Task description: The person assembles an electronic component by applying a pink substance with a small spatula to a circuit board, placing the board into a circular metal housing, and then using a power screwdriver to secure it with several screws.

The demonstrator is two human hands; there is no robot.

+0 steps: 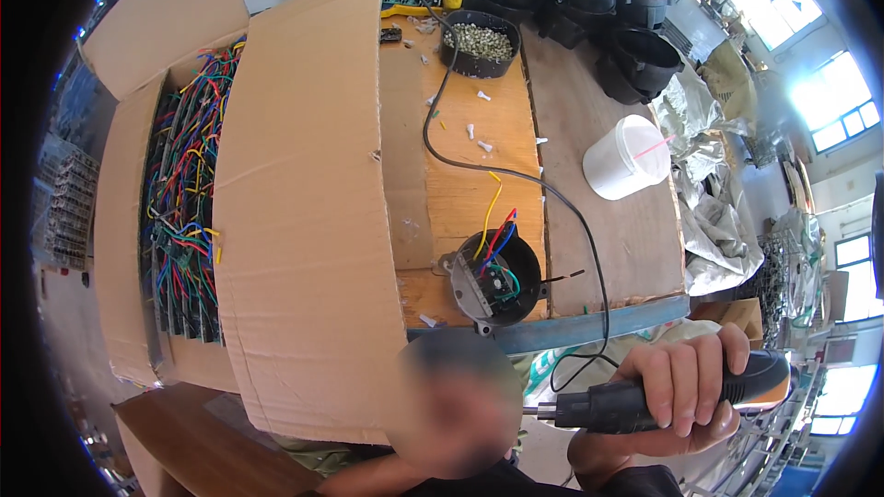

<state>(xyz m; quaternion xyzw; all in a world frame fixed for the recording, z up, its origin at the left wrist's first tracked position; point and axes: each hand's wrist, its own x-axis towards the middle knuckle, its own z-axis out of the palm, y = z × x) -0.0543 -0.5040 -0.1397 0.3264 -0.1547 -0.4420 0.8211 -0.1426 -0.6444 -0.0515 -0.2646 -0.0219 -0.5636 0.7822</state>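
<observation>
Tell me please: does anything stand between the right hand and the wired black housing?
Yes: in this view, the black cord and the blue table edge lie between the right hand and the housing.

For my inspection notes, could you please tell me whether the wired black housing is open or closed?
The black housing is open: coloured wires rise from its uncovered mouth.

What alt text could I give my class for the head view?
A right hand grips a black power tool beside a workbench. On the bench sits a round black housing with coloured wires, right of an open cardboard box of wired circuit boards.
</observation>
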